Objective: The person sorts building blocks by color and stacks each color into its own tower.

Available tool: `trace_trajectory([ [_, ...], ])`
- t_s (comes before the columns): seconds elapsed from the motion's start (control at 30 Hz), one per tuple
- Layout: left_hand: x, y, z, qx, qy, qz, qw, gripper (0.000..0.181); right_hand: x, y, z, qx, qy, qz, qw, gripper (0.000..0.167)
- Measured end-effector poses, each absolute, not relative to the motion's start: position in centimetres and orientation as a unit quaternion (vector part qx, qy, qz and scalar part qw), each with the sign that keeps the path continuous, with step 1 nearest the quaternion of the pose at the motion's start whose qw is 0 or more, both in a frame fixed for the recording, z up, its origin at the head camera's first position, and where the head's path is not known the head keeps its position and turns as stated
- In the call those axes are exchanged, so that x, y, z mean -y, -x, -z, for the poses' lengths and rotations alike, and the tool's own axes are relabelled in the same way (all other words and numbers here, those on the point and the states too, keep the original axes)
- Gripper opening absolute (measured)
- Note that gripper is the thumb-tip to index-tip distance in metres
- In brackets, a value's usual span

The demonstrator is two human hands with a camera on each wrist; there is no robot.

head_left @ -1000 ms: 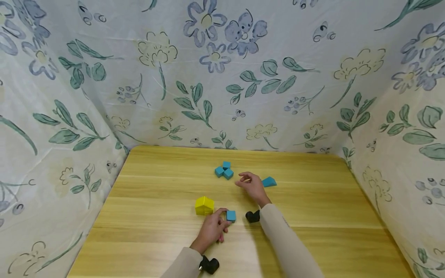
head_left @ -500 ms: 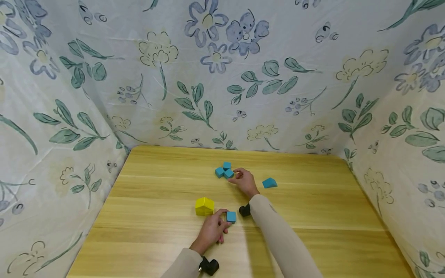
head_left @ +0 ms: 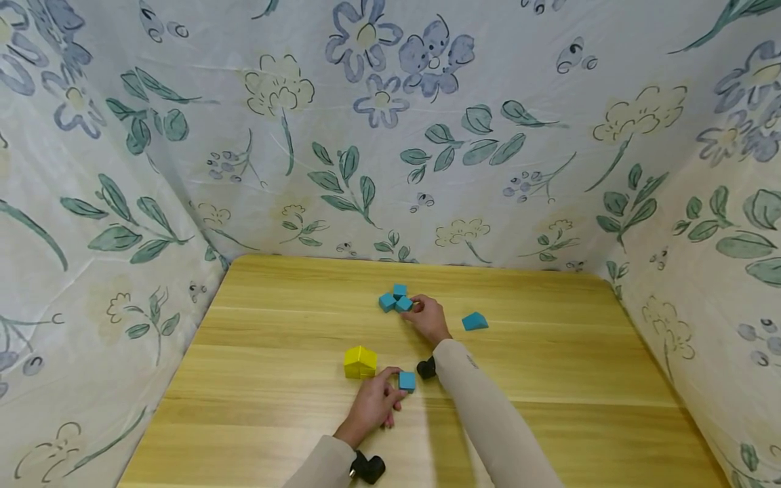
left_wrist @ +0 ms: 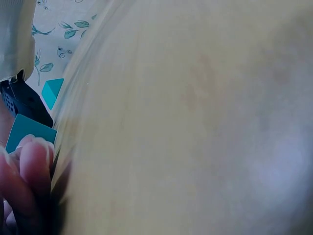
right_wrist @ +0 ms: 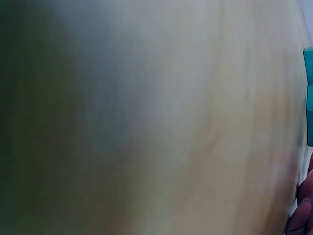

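My left hand (head_left: 372, 401) pinches a blue cube (head_left: 407, 381) between thumb and index finger, low on the table. Seen from the left wrist, the fingertips (left_wrist: 36, 152) lie against that cube (left_wrist: 30, 131). Farther back, my right hand (head_left: 429, 320) has its thumb and index finger around the right-hand cube (head_left: 404, 303) of a small cluster. The other two blue cubes (head_left: 387, 301) (head_left: 399, 290) sit close beside it. Only a bit of the right hand (right_wrist: 304, 205) shows at the right wrist view's edge, below blue blocks (right_wrist: 310, 115).
Left of my left hand stands a yellow house-shaped block (head_left: 360, 362). A blue wedge-shaped block (head_left: 474, 321) lies right of my right hand. The wooden table (head_left: 262, 339) meets floral cloth (head_left: 366, 224) at its back and sides.
My right hand has moved left from near the blue wedge to the cube cluster, and its fingers have closed around the right-hand cube. The left hand has stayed at its cube.
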State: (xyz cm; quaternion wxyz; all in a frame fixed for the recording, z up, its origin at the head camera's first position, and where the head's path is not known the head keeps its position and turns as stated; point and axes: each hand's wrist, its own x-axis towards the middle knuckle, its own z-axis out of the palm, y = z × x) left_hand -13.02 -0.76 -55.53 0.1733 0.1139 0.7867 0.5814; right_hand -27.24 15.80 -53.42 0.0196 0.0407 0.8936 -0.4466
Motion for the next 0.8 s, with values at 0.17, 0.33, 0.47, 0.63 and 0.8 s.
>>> trace_trajectory([
  [0.17, 0.8, 13.0, 55.5, -0.788, -0.113, -0.581, 0.170, 0.039, -15.8, 27.2, 53.6, -0.892, -0.043, 0.449, 0.020, 0.043],
  [0.33, 0.8, 13.0, 55.5, -0.788, -0.117, -0.581, 0.167, 0.040, -16.0, 27.3, 53.8, -0.892, -0.042, 0.450, 0.019, 0.042],
  [0.47, 0.8, 13.0, 55.5, -0.789, -0.118, -0.581, 0.164, 0.039, -16.2, 27.4, 53.9, -0.889, -0.034, 0.457, 0.014, 0.041],
  [0.63, 0.7, 12.9, 55.5, -0.789, -0.116, -0.581, 0.163, 0.039, -16.6, 27.4, 53.9, -0.881, -0.025, 0.472, 0.010, 0.041],
  [0.8, 0.7, 12.8, 55.5, -0.789, -0.119, -0.582, 0.157, 0.038, -17.2, 26.9, 53.9, -0.869, -0.021, 0.494, 0.013, 0.040],
])
